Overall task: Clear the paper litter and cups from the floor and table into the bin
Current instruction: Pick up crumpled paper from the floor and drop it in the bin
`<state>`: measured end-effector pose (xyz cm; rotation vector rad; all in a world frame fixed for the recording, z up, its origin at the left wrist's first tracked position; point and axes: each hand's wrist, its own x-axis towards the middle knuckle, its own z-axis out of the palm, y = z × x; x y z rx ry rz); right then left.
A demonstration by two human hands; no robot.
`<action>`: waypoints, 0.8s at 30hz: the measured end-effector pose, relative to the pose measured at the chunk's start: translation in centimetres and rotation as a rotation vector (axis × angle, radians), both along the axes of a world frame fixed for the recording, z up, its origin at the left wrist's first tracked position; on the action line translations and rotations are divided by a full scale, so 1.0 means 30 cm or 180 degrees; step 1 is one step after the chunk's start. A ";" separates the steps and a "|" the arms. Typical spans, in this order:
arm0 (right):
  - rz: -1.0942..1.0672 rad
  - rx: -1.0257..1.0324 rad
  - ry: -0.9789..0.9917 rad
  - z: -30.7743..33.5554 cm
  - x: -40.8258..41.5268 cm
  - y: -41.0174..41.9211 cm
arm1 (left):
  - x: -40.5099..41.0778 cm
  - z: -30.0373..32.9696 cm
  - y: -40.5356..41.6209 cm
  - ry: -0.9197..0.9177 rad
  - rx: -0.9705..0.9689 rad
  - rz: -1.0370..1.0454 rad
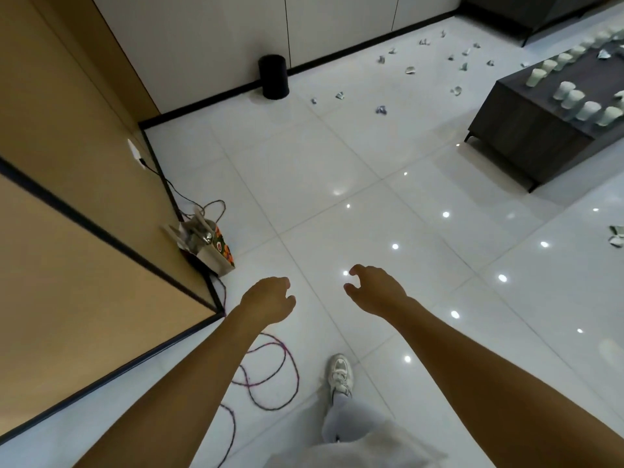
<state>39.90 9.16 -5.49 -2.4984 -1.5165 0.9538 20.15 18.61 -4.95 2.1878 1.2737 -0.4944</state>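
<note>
floor and desk litter, both hands free

left hand point(270, 298): hanging out in front over the white tiled floor point(304, 163), fingers loosely curled, holding nothing.
right hand point(374, 292): hanging beside it, a little apart, fingers loosely curled, holding nothing.
bin point(273, 76): black, round, standing upright on the floor against the far wall.
paper litter point(381, 109): crumpled scraps lying scattered over the floor between the bin and the desk, with more lying at the right edge.
cups point(570, 97): pale, standing in rows on the dark low desk point(526, 130) at upper right.
also showing: a patterned paper bag point(211, 246) sitting by the tan wall panel; a purple cable point(270, 376) looping on the floor; a white shoe point(340, 373) below the hands.
</note>
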 end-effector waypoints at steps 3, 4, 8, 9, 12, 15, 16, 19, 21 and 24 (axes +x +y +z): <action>0.0079 -0.0085 -0.0050 -0.006 0.119 0.121 | 0.122 -0.010 0.128 0.0129 0.0065 -0.0026; 0.0083 -0.0103 -0.0060 -0.006 0.156 0.161 | 0.156 -0.011 0.170 0.0143 0.0071 -0.0012; 0.0061 -0.0195 -0.0069 -0.026 0.272 0.313 | 0.257 -0.027 0.337 0.0257 0.0079 -0.0044; 0.0061 -0.0212 -0.0061 -0.035 0.298 0.358 | 0.281 -0.033 0.384 0.0259 0.0078 -0.0049; 0.0061 -0.0252 -0.0015 -0.060 0.357 0.496 | 0.349 -0.052 0.523 0.0173 0.0038 -0.0074; 0.0033 -0.0247 -0.0005 -0.089 0.426 0.686 | 0.440 -0.081 0.714 0.0111 0.0060 -0.0128; 0.0004 -0.0242 0.0008 -0.092 0.452 0.758 | 0.473 -0.088 0.787 0.0105 0.0061 -0.0153; -0.0082 -0.0169 -0.0003 -0.086 0.526 0.967 | 0.556 -0.093 1.000 0.0068 0.0026 -0.0210; -0.0182 -0.0150 -0.0011 -0.065 0.575 1.109 | 0.610 -0.079 1.153 0.0078 -0.0004 -0.0248; -0.0268 -0.0108 -0.0010 -0.041 0.637 1.290 | 0.678 -0.057 1.352 0.0066 0.0016 -0.0273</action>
